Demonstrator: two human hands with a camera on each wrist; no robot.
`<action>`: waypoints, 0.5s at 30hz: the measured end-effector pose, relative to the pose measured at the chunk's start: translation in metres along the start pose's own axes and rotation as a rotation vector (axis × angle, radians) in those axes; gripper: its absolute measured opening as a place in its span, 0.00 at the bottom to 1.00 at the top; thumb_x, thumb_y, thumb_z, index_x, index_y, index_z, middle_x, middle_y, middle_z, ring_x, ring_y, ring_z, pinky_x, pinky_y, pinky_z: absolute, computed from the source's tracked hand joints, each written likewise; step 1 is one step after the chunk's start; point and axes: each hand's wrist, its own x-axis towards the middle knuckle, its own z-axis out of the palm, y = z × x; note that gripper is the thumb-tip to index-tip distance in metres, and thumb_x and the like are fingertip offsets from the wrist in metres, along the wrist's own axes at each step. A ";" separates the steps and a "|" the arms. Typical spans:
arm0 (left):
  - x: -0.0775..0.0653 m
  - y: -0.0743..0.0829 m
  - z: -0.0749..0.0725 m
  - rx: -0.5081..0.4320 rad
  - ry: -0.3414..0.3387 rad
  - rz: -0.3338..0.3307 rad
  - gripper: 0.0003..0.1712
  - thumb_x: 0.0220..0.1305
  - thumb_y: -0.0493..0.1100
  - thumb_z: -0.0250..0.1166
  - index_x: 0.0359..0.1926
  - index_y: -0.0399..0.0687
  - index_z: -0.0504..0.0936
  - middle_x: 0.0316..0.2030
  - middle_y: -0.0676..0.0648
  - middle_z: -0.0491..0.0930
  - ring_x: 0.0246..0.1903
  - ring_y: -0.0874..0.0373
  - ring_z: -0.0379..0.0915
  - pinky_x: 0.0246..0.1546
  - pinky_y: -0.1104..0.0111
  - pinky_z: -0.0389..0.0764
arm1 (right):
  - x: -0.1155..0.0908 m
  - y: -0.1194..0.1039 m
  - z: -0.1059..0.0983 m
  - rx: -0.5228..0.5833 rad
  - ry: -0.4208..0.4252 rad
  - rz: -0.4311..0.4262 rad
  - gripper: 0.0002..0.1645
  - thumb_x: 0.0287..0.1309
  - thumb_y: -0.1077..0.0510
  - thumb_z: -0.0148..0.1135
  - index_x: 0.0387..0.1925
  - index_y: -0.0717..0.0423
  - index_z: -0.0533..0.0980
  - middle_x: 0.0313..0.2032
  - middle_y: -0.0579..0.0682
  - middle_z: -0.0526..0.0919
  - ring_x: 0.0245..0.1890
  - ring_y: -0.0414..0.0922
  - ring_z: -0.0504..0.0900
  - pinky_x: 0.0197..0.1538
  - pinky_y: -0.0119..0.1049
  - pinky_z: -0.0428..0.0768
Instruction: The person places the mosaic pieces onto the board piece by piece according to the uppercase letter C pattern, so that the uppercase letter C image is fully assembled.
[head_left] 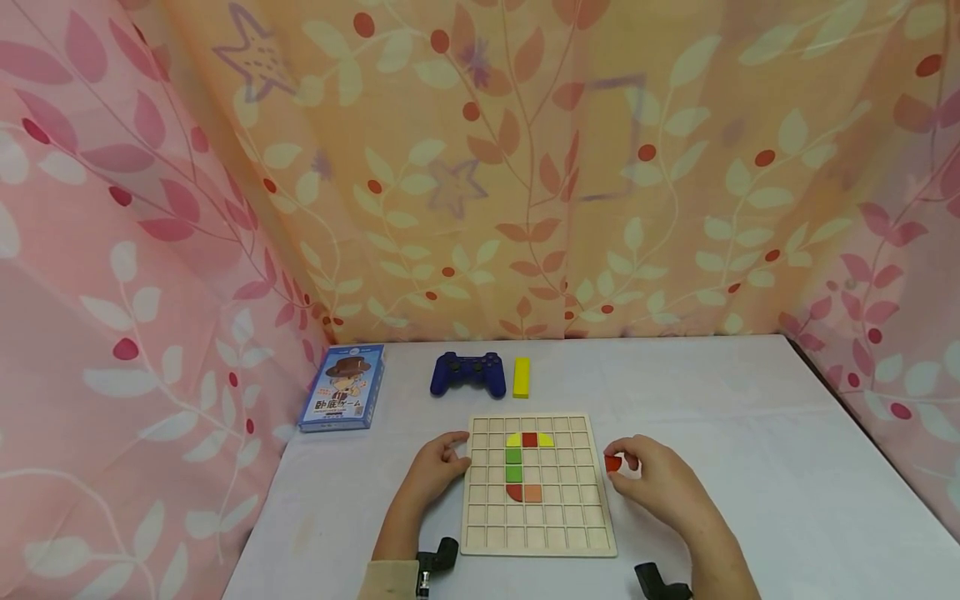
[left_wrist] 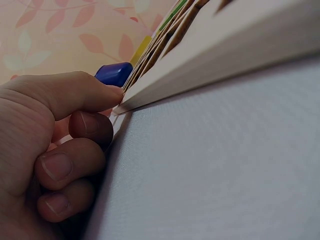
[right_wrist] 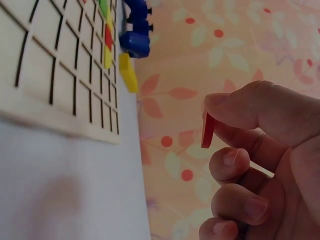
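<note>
A wooden grid board [head_left: 536,533] lies flat on the white table. In its cells sit two yellow rounded pieces [head_left: 547,440], a red square [head_left: 529,439], two green squares [head_left: 513,473], a dark red rounded piece [head_left: 514,492] and an orange square [head_left: 532,493]. My left hand [head_left: 435,468] holds the board's left edge with thumb and forefinger; its other fingers [left_wrist: 75,160] are curled below. Right of the board, my right hand [head_left: 660,483] pinches a small flat red piece [right_wrist: 207,131] between thumb and forefinger, apart from the board.
Behind the board lie a dark blue game controller [head_left: 468,373] and a yellow block [head_left: 521,377]. A blue illustrated box [head_left: 342,388] rests at the table's back left. Patterned curtains [head_left: 480,250] enclose the back and sides. Black wrist-camera mounts [head_left: 442,557] show near both wrists.
</note>
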 end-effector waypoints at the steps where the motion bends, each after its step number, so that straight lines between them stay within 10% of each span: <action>1: 0.000 0.000 0.000 0.000 0.002 -0.002 0.27 0.63 0.39 0.71 0.64 0.42 0.80 0.18 0.54 0.72 0.19 0.60 0.65 0.22 0.68 0.67 | 0.000 -0.003 -0.001 0.001 0.004 -0.008 0.17 0.53 0.58 0.74 0.46 0.47 0.84 0.31 0.45 0.70 0.25 0.43 0.66 0.27 0.35 0.65; 15: 0.000 -0.001 -0.001 0.001 0.000 -0.001 0.27 0.62 0.38 0.71 0.63 0.42 0.80 0.18 0.54 0.72 0.19 0.61 0.65 0.22 0.68 0.66 | 0.014 -0.035 0.021 0.030 -0.037 -0.057 0.13 0.52 0.58 0.77 0.41 0.46 0.85 0.28 0.44 0.70 0.29 0.43 0.68 0.30 0.39 0.65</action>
